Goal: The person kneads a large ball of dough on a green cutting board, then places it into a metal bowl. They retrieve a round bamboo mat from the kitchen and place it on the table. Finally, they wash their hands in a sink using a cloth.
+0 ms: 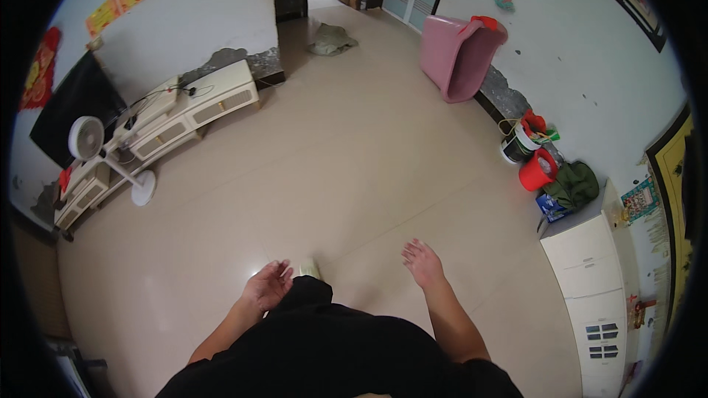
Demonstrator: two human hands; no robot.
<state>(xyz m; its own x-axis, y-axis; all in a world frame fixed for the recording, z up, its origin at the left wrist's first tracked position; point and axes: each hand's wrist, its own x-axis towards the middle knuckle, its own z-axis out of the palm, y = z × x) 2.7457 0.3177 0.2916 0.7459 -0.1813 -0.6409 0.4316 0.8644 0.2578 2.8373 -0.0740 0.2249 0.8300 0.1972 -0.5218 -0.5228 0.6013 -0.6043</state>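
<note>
My left hand hangs in the air in front of my body, its fingers loosely bent and apart, with nothing in it. My right hand is held out over the tiled floor, fingers stretched, also holding nothing. Neither hand touches anything. Nearest to my left hand is my own dark-clothed leg, with a pale shoe showing just beyond the knee.
A white standing fan and a long white TV cabinet line the left wall. Far right, a pink tub leans on its side by the wall. A red bucket, a green bag and a white cabinet stand nearer. A grey-green cloth lies near the doorway.
</note>
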